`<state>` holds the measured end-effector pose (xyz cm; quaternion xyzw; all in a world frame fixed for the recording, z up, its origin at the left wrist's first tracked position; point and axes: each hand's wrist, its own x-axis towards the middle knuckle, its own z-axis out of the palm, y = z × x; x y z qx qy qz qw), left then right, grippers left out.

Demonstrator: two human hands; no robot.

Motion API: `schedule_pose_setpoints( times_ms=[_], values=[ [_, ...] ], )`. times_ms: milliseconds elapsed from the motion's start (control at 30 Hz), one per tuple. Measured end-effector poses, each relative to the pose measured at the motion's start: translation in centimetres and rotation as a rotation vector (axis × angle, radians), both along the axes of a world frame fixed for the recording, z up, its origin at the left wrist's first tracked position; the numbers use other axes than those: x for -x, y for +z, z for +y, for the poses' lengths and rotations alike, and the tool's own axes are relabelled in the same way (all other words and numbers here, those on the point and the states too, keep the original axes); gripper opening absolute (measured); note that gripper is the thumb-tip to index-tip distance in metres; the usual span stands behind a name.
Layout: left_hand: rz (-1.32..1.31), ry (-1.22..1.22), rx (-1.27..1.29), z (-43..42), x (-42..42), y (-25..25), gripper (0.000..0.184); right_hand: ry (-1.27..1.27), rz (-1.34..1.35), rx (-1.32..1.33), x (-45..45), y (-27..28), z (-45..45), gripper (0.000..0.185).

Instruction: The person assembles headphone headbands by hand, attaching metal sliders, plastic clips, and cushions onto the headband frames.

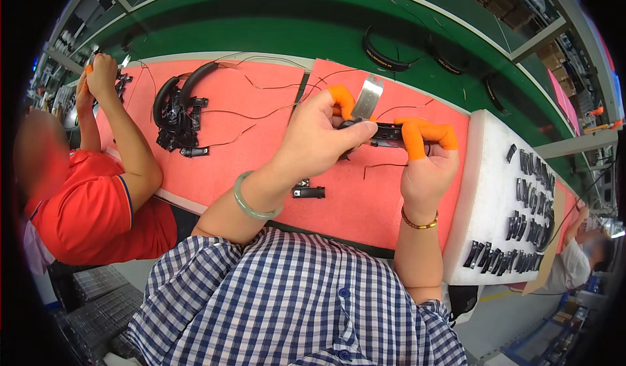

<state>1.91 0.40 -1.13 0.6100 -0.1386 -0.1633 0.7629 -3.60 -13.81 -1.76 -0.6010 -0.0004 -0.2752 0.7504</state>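
Between my two hands is a black headphone headband part (388, 133) with a shiny curved metal strip (369, 99) standing up from its left end. My left hand (313, 138) pinches that end, thumb on top, an orange cover on its bent index finger. Orange-covered fingers of my right hand (427, 174) close around the other end. Thin wires run near the part, and a loose brown wire (385, 166) lies just below it. Small black pieces (308, 191) rest on the pink mat (365, 209) under my left wrist. My fingers hide both ends of the part.
On the left of the mat lies a pile of black headbands and wired parts (179, 115). A white foam block (479, 170) with rows of small black pieces stands at right. Several headbands (385, 52) lie on the green surface (261, 24) beyond. A red-shirted co-worker (98, 196) sits at left.
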Motion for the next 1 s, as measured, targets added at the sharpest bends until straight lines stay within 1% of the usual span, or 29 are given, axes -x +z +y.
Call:
schedule_pose_setpoints(
  times_ms=[33,100,200,233,267,300,367,433,500,533,600,633,700,733,800,833,900,967,1000],
  values=[
    [-0.016,-0.006,-0.009,0.2,-0.1,0.2,0.023,0.001,0.002,-0.002,0.1,-0.1,0.0,0.005],
    [-0.032,-0.012,-0.019,0.3,-0.2,0.5,0.024,0.098,0.029,-0.078,0.4,-0.3,-0.3,0.004],
    [-0.038,-0.022,-0.054,0.4,-0.2,1.0,0.026,0.163,0.074,-0.136,0.6,-0.2,-0.7,0.004],
    [-0.008,-0.073,-0.086,0.5,-0.3,1.4,0.024,0.16,0.073,-0.138,0.6,-0.4,-0.8,0.004],
    [0.021,-0.124,-0.118,0.6,-0.3,1.7,0.024,0.266,0.066,-0.303,0.7,-0.8,-1.1,0.002],
    [0.018,-0.126,-0.12,0.6,-0.3,1.8,0.024,0.374,0.057,-0.468,0.6,-1.0,-1.3,0.002],
    [0.106,-0.167,-0.001,0.5,-0.3,2.0,0.026,0.419,0.065,-0.486,0.6,-1.0,-1.5,0.004],
    [0.067,-0.164,-0.052,0.6,-0.5,2.0,0.025,0.46,0.072,-0.51,0.6,-0.7,-1.7,0.007],
    [0.026,-0.162,-0.104,0.5,-0.7,1.9,0.025,0.271,0.152,0.28,0.8,0.6,-2.1,0.015],
    [-0.005,-0.148,-0.126,0.4,-0.8,1.6,0.025,0.265,0.151,0.274,0.7,1.2,-2.4,0.015],
    [-0.037,-0.141,-0.151,0.0,-1.0,1.1,0.024,-0.036,-0.164,1.323,0.4,2.1,-2.8,0.02],
    [-0.04,-0.132,-0.136,-0.2,-1.1,1.0,0.024,-0.041,-0.161,1.319,0.7,2.3,-2.4,0.02],
    [-0.047,-0.126,-0.123,-0.3,-1.2,1.1,0.024,-0.139,-0.053,1.324,1.3,2.6,-1.1,0.024],
    [-0.012,-0.128,-0.077,-0.3,-1.2,1.4,0.025,-0.142,-0.053,1.323,1.1,2.3,-1.1,0.024],
    [0.024,-0.131,-0.033,-0.3,-1.2,2.0,0.025,-0.16,-0.125,1.197,0.7,1.4,-1.2,0.032],
    [0.027,-0.155,-0.046,-0.2,-1.3,2.3,0.025,-0.161,-0.126,1.195,0.6,1.2,-1.4,0.032],
    [0.031,-0.173,-0.062,-0.1,-1.3,2.9,0.026,-0.173,-0.222,1.217,0.6,1.0,-2.2,0.036],
    [-0.123,-0.242,-0.136,0.3,-1.4,3.5,0.029,-0.184,-0.251,1.174,0.7,1.3,-2.9,0.035],
    [-0.103,-0.201,-0.144,0.6,-1.6,3.7,0.029,-0.191,-0.274,1.133,0.7,1.6,-3.2,0.034]
  ],
)
